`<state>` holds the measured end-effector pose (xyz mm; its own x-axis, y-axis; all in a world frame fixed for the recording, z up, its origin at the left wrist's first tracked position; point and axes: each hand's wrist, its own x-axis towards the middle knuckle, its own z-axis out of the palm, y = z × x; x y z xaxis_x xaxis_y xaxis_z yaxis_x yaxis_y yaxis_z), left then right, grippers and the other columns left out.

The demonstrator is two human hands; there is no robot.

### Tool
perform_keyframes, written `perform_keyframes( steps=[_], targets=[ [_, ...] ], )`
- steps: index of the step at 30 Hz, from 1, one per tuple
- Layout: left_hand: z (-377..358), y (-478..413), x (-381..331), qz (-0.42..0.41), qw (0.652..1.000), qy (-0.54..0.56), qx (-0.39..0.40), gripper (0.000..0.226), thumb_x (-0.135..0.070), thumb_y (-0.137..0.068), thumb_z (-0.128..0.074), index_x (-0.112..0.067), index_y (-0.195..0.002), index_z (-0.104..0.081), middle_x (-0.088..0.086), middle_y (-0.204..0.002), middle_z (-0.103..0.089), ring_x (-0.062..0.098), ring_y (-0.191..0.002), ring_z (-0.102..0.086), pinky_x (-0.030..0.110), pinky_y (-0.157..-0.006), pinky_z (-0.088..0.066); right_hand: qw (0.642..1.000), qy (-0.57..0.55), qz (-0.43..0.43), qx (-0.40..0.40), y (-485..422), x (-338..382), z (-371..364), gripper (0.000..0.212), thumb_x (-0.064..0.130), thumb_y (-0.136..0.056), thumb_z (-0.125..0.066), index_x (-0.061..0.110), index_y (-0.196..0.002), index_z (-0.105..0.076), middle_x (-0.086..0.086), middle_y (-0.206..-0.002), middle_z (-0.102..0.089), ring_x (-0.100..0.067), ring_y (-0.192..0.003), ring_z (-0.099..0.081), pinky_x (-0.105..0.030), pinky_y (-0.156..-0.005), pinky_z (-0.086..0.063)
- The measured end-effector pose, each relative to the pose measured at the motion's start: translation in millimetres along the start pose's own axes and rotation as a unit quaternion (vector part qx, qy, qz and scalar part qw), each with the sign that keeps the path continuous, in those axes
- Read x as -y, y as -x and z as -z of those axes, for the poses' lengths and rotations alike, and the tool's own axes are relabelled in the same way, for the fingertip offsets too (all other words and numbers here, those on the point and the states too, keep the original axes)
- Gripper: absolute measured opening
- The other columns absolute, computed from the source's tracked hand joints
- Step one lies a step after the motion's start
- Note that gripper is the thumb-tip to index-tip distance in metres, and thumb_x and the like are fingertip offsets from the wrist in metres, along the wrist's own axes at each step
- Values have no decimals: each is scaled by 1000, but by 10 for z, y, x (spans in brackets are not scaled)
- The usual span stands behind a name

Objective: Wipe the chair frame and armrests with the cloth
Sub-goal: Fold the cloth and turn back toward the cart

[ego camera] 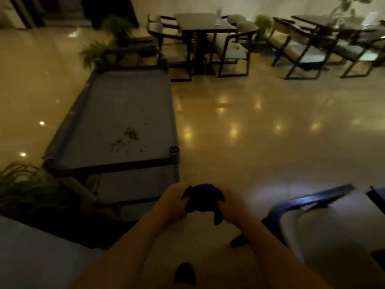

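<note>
The shiny tan floor (260, 130) is the biggest thing here, with round spots of light on it. On the floor, to the left of the two hands, stands a long grey cart (125, 113) with a flat top tray and dark edges. Small green leaf bits (130, 133) lie on the tray, near the end closest to the hands. Green leafy plants (23, 184) sit at the cart's near left corner, and more sit at its far end.

Far past the cart stands a dark square table (200, 22) with dark-framed chairs with pale seats (235, 49) around it. More chairs of the same kind (300, 49) stand to the right of that table. All of this is blurry.

To the right of the hands, low in the view, is a chair with a blue frame and a grey seat (308, 207). The hands do not touch it.

Both bare arms reach out in front. The left hand (173, 205) and the right hand (231, 207) are close together, well above the floor. Between them is a bunched dark blue cloth (203, 197). The fingers of both hands are curled tight around it, one hand on each side. A bit of the cloth hangs down by the right hand.

A dark shoe tip (185, 272) shows on the floor below the arms.
</note>
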<state>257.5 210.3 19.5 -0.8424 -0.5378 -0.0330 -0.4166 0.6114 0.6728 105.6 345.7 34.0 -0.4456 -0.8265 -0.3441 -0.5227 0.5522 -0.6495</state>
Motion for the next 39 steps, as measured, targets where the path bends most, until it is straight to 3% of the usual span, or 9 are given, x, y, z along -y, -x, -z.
perform_keyframes(
  steps=[3,5,10,16,18,22,28,33,39],
  targets=[
    [363,-109,284,16,999,24,-39,23,-15,-85,-56,-33,-76,-46,-12,-70,-53,6,-62,-52,19,-52,-38,1000,4,23,-7,-399,381,-3,31,8,-95,-49,9,-124,-57,-13,-117,-64,-28,-104,-61,-28,-80,-42],
    [518,-184,407,28,997,32,-57,6,-22,-83,-54,-22,-80,-50,-4,-73,-54,16,-63,-53,27,-53,-39,999,15,32,2,-669,582,26,32,8,-93,-50,9,-124,-56,-12,-117,-64,-28,-108,-61,-30,-86,-45],
    [661,-318,638,55,988,39,-137,11,-17,-88,-62,-9,-93,-57,9,-86,-63,23,-73,-59,41,-62,-50,992,70,94,40,-1199,941,106,13,0,-86,-53,-2,-94,-63,-25,-87,-67,-38,-79,-65,-33,-60,-45],
    [886,-812,887,98,970,32,-219,10,-24,-93,-61,-16,-98,-57,3,-88,-62,17,-73,-58,32,-62,-51,977,76,192,49,-2048,1219,261,20,-6,-87,-52,10,-76,-57,-6,-67,-59,-5,-56,-51,-3,-52,-40],
    [950,-1017,1009,128,965,34,-228,12,-25,-92,-61,-16,-100,-56,1,-91,-63,18,-77,-60,30,-64,-53,968,93,226,64,-2420,1298,283,25,-8,-86,-51,10,-70,-56,-10,-66,-59,-6,-56,-52,-2,-53,-39],
    [942,-1383,1225,208,941,54,-260,13,-31,-93,-60,-25,-99,-50,-10,-89,-54,11,-76,-57,17,-61,-48,939,137,301,97,-3203,1458,307,18,-1,-86,-52,17,-80,-50,8,-66,-48,-6,-57,-45,-13,-47,-32],
    [783,-1975,1296,388,866,79,-304,17,-32,-94,-57,-17,-91,-50,-1,-83,-56,7,-67,-54,21,-54,-42,854,246,395,234,-4323,1613,269,14,14,-91,-51,14,-105,-50,-9,-89,-61,-29,-75,-59,-40,-64,-52],
    [611,-2256,1112,512,793,115,-311,11,-26,-94,-58,-16,-94,-55,1,-90,-58,11,-78,-57,23,-64,-45,745,337,453,355,-4775,1794,168,5,15,-89,-53,15,-94,-53,-10,-97,-54,-30,-86,-55,-35,-67,-41],
    [458,-2548,943,604,723,68,-328,16,-22,-89,-62,-12,-101,-59,7,-102,-56,25,-100,-51,34,-79,-39,645,383,511,420,-5032,1903,128,17,13,-88,-53,10,-103,-61,-12,-105,-58,-31,-94,-58,-41,-78,-51]
  ],
)
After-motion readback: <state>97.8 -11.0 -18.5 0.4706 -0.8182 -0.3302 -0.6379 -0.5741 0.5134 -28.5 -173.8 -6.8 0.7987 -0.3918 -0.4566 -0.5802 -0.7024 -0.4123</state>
